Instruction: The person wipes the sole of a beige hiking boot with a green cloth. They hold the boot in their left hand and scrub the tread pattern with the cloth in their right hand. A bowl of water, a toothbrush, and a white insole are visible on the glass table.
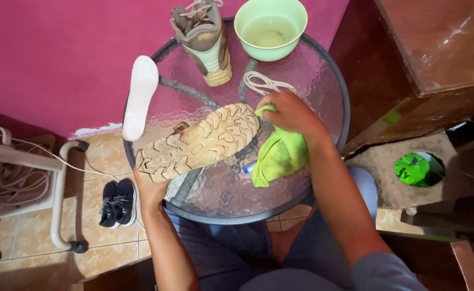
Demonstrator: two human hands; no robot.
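My left hand (149, 189) grips the heel end of a tan boot (199, 143), held sole-up above the round glass table (323, 70). The treaded sole is dirty. My right hand (288, 113) is closed on a lime-green cloth (279, 153) and presses it against the toe end of the boot. The cloth hangs down from my hand over the glass. The other tan boot (205, 37) stands upright at the far side of the table, beside a pale green bowl (270, 27) with cloudy liquid in it.
A white insole (139, 97) lies on the table's left edge and a white lace (264, 83) near the middle. Black small shoes (117, 202) sit on the tiled floor beside a white metal frame (59, 188). A dark wooden cabinet (426, 59) stands at right.
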